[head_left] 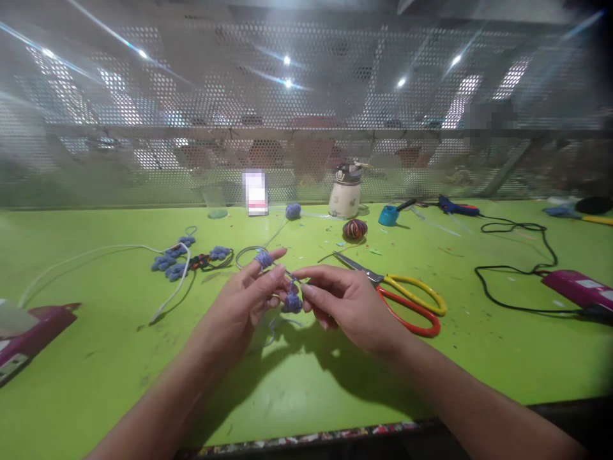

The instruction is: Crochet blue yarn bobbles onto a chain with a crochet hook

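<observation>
A small bluish-purple yarn piece (292, 301) hangs between my two hands above the green table. My left hand (251, 295) is closed in a pinch at its yarn, and more of the same yarn is wound around the raised index finger. Opposite it, my right hand (345, 299) pinches a thin dark rod beside the piece; fingers hide most of the rod. Behind the left fingers curves a thin grey loop (242, 254). A strand runs back to a small purple yarn ball (293, 211). Scissors (383, 279) with yellow and red handles lie just beyond my right hand.
Blue yarn flowers (168, 263) lie at left near a white cable (119, 247) and a purple power strip (38, 332). Further back stand a pale jar (345, 199), a multicoloured yarn ball (355, 230), a turquoise pot (388, 215) and a blue glue gun (457, 206). Another power strip (579, 287) lies right.
</observation>
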Action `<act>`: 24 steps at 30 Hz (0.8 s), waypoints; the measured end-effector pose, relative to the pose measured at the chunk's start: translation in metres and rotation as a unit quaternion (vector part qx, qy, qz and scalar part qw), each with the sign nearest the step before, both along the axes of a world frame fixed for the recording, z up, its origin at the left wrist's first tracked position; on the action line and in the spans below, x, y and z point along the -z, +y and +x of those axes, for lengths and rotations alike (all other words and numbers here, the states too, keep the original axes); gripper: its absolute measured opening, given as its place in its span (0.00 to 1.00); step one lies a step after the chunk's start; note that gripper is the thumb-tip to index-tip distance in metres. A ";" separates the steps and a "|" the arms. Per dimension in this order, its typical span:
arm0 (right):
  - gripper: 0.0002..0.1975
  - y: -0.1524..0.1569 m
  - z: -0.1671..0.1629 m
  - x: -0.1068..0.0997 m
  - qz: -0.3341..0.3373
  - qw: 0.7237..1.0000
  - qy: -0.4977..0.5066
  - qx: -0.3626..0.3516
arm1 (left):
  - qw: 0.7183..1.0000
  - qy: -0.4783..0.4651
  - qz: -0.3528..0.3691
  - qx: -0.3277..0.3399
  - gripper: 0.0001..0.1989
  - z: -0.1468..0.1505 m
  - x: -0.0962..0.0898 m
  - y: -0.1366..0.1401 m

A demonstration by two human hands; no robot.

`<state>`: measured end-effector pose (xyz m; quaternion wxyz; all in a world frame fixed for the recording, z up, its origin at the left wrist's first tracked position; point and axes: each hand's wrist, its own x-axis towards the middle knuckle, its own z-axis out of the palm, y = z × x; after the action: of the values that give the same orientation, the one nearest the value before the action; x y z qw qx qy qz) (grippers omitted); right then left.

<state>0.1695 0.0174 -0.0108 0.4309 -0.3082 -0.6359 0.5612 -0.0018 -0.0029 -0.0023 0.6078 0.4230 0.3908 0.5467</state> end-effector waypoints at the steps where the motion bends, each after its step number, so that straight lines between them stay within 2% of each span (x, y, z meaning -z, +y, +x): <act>1: 0.11 0.000 0.000 0.000 0.000 1.000 -0.001 0.000 | 1.000 0.009 0.001 -0.002 0.32 0.000 0.000 0.000; 8: 0.12 -0.001 -0.001 -0.002 0.000 1.000 -0.013 0.003 | 1.000 -0.007 -0.008 0.008 0.32 0.001 0.000 0.000; 15: 0.13 0.000 -0.002 0.000 0.003 1.000 -0.028 0.012 | 1.000 -0.011 -0.001 -0.016 0.37 0.001 -0.001 0.002; 21: 0.13 0.000 -0.001 0.000 0.022 0.998 -0.051 0.016 | 1.000 -0.010 -0.001 -0.014 0.40 -0.001 -0.003 0.000; 24: 0.12 -0.001 0.000 -0.001 0.056 0.995 -0.078 0.031 | 1.000 -0.015 0.004 -0.019 0.38 -0.003 -0.006 -0.001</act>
<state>0.1692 0.0167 -0.0093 0.4131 -0.3463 -0.6882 0.4855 -0.0049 -0.0042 0.0041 0.6019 0.4096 0.3872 0.5657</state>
